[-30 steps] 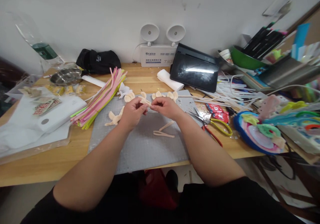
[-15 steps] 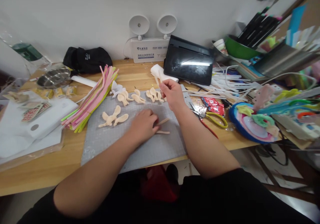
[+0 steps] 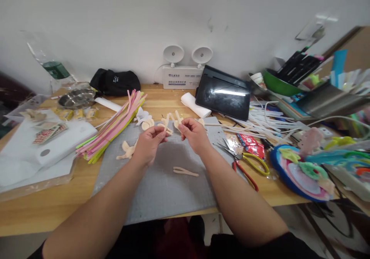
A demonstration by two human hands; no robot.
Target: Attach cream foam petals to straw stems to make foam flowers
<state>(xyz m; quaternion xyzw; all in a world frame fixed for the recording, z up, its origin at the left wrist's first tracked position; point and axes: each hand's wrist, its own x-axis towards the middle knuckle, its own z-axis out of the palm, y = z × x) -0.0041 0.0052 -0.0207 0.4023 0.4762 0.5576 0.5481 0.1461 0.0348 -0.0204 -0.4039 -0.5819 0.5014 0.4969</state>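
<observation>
Cream fuzzy strips [image 3: 167, 121], slim and bent, rise from the pinched fingertips of the left hand [image 3: 150, 141] and right hand [image 3: 194, 133], held apart above the far part of the grey mat [image 3: 162, 193].

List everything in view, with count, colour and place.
Held fuzzy strip: count unclear, cream, between the hands
Folded fuzzy strip: apparently one, cream, mat front
Looped fuzzy pieces: several, cream, mat back and left
Flat mat: one, grey, centre
Fuzzy-stem bundle: one, pink/yellow-green, left
Scissors: one, yellow-handled, right
Pliers: one, red-handled, right
Round plate: one, blue-rimmed, right
Glossy panel: one, black, back
Twin-lamp unit: one, white, back
Fabric pouch: one, black, back left
Round bowl: one, green, back right
Wooden table: one, light brown, beneath
Smaller clutter: uncountable, mixed, both sides
Left hand, right hand: bare, above mat
</observation>
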